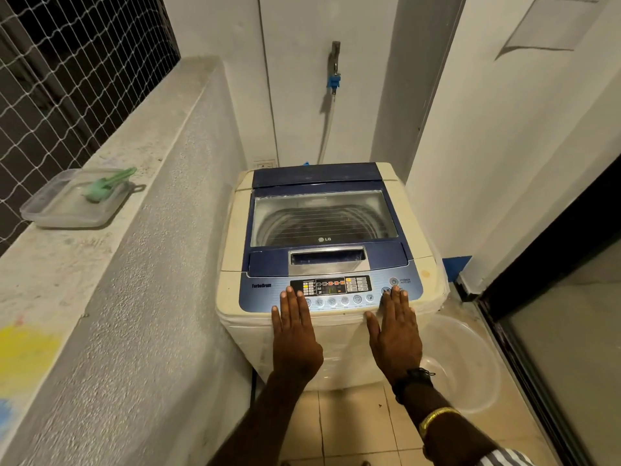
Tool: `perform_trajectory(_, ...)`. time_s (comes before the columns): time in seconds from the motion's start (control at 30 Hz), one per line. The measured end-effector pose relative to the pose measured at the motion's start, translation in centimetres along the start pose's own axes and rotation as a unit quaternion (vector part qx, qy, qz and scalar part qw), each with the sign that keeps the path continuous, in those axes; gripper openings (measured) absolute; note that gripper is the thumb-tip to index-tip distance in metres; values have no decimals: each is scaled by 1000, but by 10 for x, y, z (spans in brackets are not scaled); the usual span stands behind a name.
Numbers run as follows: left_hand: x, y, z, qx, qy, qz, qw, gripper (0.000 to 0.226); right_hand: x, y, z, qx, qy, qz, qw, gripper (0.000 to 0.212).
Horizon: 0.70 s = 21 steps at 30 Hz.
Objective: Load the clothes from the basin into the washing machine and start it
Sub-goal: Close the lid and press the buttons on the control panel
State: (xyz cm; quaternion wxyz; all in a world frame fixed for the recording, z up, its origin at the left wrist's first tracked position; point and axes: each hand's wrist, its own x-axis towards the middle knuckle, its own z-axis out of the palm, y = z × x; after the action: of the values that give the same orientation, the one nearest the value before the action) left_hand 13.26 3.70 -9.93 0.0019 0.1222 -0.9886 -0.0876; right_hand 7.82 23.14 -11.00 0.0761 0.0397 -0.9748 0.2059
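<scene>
Neither hand has a grip on anything: both lie flat, palms down, fingers straight and together. The left hand [295, 334] rests on the front edge of the washing machine [235, 264], its fingertips reaching the left part of the blue control panel [262, 294]. The right hand [395, 332] lies on the same front edge further right, fingertips touching the panel just below the power button [394, 281], beside a round button whose marking is too small to read. A dark band [411, 381] and a gold bracelet [437, 417] sit on the right wrist.

Between the two hands the panel's display [331, 286] shows lit red and orange marks. Behind the panel the machine's blue-framed lid [322, 216] is closed; through its clear window the ribbed drum is visible, with something dark low inside that cannot be made out clearly.

To the right of the machine, on the tiled floor [339, 428], stands the clear plastic basin [460, 361], just beside the machine's front corner; nothing shows inside it.

To the left of the machine a rough concrete ledge [111, 210] carries a shallow clear tray [50, 210] holding a green brush [107, 188]. Behind the machine a tap [335, 67] with a blue fitting is on the wall, a hose hanging down from it towards the machine's back.
</scene>
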Motion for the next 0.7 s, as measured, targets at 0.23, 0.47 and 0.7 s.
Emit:
perform_trajectory(0.23, 3, 0, 6, -2, 9, -6, 1000, 101, 4, -4, 1, -27, -11, 12, 999, 72)
perform_trajectory(0.47, 1, -2, 2, 2, -15, 3, 1000, 100, -1, -1, 4, -47, 0, 0, 999, 70)
perform_trajectory(0.7, 0, -11, 1, -27, 19, 29, 999, 90, 12, -13, -13, -56, 47, 14, 997, 56)
